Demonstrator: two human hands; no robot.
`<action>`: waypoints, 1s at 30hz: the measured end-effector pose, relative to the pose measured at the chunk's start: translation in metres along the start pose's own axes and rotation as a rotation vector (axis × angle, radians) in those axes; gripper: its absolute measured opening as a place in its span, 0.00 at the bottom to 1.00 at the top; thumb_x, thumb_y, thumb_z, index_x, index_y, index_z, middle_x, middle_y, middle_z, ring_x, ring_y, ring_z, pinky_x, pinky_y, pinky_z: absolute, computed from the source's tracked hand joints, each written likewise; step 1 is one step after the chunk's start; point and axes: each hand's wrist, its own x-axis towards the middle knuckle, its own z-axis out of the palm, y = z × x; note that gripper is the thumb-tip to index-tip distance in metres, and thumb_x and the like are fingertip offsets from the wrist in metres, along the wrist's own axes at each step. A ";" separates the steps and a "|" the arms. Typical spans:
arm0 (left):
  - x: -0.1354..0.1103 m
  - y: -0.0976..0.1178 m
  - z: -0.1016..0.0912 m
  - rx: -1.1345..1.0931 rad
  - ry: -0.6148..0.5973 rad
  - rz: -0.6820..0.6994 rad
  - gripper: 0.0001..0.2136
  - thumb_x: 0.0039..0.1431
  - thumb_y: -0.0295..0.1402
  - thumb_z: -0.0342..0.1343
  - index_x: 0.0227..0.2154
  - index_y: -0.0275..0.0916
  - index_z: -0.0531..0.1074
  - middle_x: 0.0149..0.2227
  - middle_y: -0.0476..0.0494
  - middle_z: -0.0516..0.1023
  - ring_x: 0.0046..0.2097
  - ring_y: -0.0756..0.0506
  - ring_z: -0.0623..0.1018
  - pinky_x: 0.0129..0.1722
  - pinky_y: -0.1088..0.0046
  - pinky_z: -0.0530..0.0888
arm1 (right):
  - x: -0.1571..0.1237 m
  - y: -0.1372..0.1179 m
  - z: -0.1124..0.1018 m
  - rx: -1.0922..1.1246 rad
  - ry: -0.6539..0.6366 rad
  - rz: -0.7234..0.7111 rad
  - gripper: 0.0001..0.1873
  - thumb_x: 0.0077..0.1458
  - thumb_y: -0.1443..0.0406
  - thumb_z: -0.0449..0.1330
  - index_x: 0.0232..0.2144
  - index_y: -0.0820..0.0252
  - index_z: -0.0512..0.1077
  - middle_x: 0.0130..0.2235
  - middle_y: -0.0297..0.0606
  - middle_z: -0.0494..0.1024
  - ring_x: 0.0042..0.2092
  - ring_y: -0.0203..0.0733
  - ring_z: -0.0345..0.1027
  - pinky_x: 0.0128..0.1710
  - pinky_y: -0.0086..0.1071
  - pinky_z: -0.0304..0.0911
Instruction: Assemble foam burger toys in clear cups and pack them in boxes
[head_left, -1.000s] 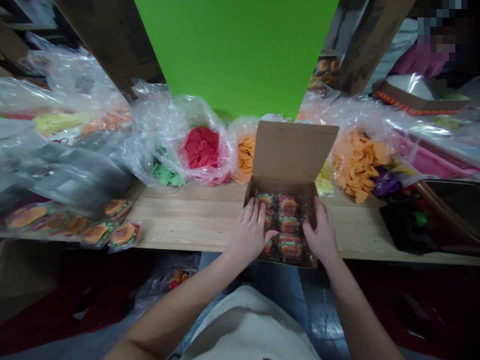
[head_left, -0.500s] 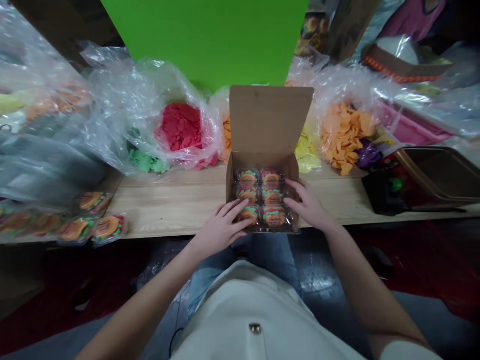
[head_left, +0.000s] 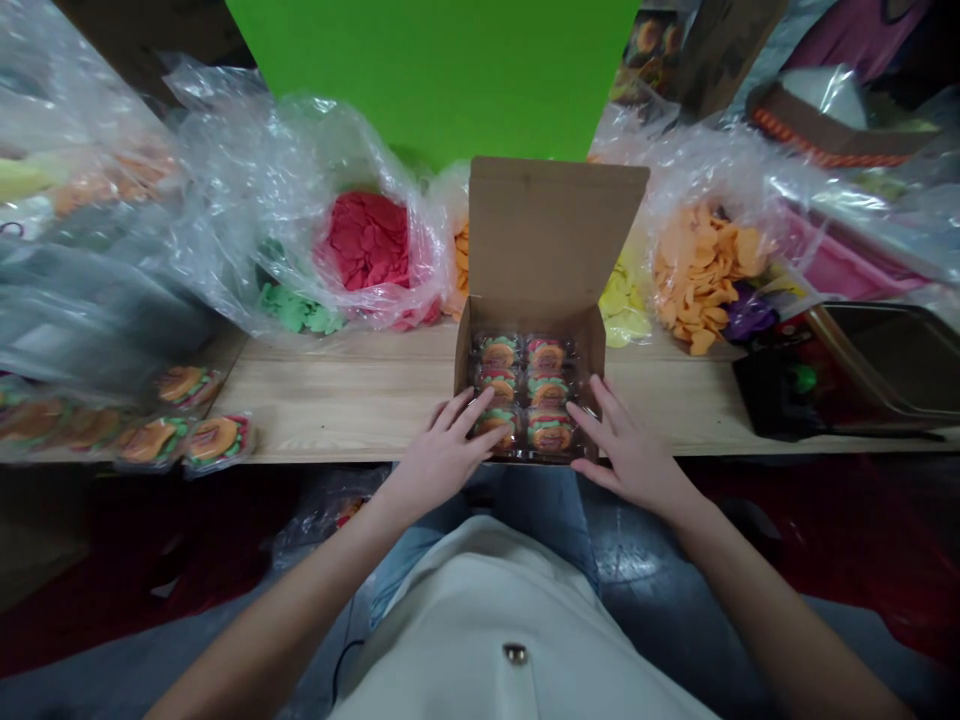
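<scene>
An open cardboard box (head_left: pixel 551 240) stands on the wooden table, its lid upright at the far side. Inside lies a clear plastic tray (head_left: pixel 523 395) holding several small burger-shaped pieces in separate cells. My left hand (head_left: pixel 450 455) lies with spread fingers over the tray's near left corner, its fingertips touching the plastic. My right hand (head_left: pixel 626 440) is at the near right corner, fingers apart, touching the box edge and tray. The near cells are partly hidden by my fingers.
Clear bags of red (head_left: pixel 367 240), orange (head_left: pixel 705 270) and green (head_left: pixel 296 310) cut pieces crowd the table's far side. Sealed burger packets (head_left: pixel 217 442) lie at left. A dark tray (head_left: pixel 847 370) sits at right. A person (head_left: pixel 877 50) stands beyond.
My right hand has slid toward the near right corner of the box, and its fingers have spread wider. The box and tray shift only slightly in view as my head moves.
</scene>
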 end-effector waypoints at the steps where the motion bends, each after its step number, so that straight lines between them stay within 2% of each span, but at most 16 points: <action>1: 0.000 0.000 -0.001 -0.004 -0.002 0.005 0.22 0.57 0.38 0.50 0.56 0.50 0.59 0.65 0.43 0.44 0.63 0.36 0.51 0.57 0.52 0.56 | 0.000 0.000 0.001 -0.017 -0.015 -0.053 0.33 0.54 0.56 0.55 0.60 0.56 0.51 0.65 0.44 0.33 0.64 0.56 0.29 0.59 0.52 0.45; 4: -0.001 -0.002 -0.002 0.018 0.004 0.023 0.29 0.53 0.47 0.52 0.58 0.50 0.55 0.64 0.41 0.45 0.63 0.34 0.50 0.57 0.49 0.53 | -0.002 0.003 0.008 -0.047 -0.024 -0.162 0.30 0.56 0.58 0.53 0.59 0.56 0.54 0.65 0.45 0.36 0.64 0.56 0.31 0.58 0.51 0.47; 8: -0.006 -0.009 0.001 0.099 -0.001 0.050 0.30 0.51 0.44 0.56 0.58 0.52 0.55 0.64 0.41 0.46 0.63 0.37 0.52 0.58 0.52 0.53 | -0.003 0.004 0.017 -0.073 0.001 -0.184 0.28 0.56 0.60 0.54 0.58 0.60 0.56 0.64 0.50 0.39 0.64 0.56 0.35 0.57 0.50 0.51; 13: -0.018 -0.020 0.006 0.143 0.000 0.027 0.25 0.56 0.43 0.51 0.57 0.52 0.56 0.64 0.40 0.47 0.62 0.39 0.54 0.57 0.57 0.56 | 0.006 -0.005 0.019 -0.061 -0.032 -0.217 0.26 0.56 0.63 0.54 0.57 0.59 0.58 0.64 0.51 0.43 0.62 0.54 0.42 0.55 0.46 0.55; 18: -0.039 -0.044 -0.002 0.161 -0.010 -0.050 0.24 0.57 0.44 0.49 0.57 0.55 0.56 0.64 0.41 0.48 0.62 0.39 0.56 0.56 0.57 0.56 | 0.031 -0.028 0.034 -0.014 0.045 -0.227 0.24 0.56 0.64 0.54 0.55 0.56 0.60 0.64 0.49 0.38 0.63 0.56 0.40 0.55 0.48 0.56; 22: -0.061 -0.060 -0.011 0.162 0.011 -0.099 0.25 0.54 0.46 0.52 0.56 0.54 0.59 0.64 0.39 0.47 0.62 0.38 0.55 0.58 0.54 0.53 | 0.054 -0.054 0.047 0.013 0.045 -0.256 0.25 0.56 0.62 0.54 0.57 0.55 0.58 0.65 0.49 0.38 0.62 0.56 0.41 0.55 0.47 0.56; 25: -0.070 -0.054 -0.008 0.166 0.078 -0.168 0.27 0.52 0.48 0.52 0.54 0.45 0.63 0.63 0.35 0.47 0.63 0.34 0.51 0.58 0.49 0.48 | 0.066 -0.066 0.054 0.003 0.067 -0.262 0.27 0.55 0.62 0.54 0.57 0.56 0.57 0.64 0.48 0.42 0.62 0.56 0.43 0.54 0.47 0.57; 27: -0.071 -0.045 0.001 0.171 0.122 -0.201 0.25 0.54 0.44 0.52 0.54 0.41 0.63 0.63 0.34 0.50 0.63 0.35 0.51 0.59 0.49 0.48 | 0.070 -0.066 0.058 -0.014 0.089 -0.262 0.27 0.55 0.62 0.55 0.57 0.57 0.58 0.63 0.49 0.46 0.61 0.56 0.46 0.53 0.48 0.58; 30: -0.071 -0.039 0.016 0.163 0.196 -0.192 0.22 0.56 0.35 0.53 0.54 0.49 0.62 0.62 0.39 0.53 0.63 0.37 0.53 0.59 0.52 0.51 | 0.074 -0.058 0.061 -0.028 0.090 -0.317 0.26 0.54 0.61 0.56 0.56 0.56 0.60 0.63 0.49 0.49 0.59 0.55 0.50 0.52 0.48 0.59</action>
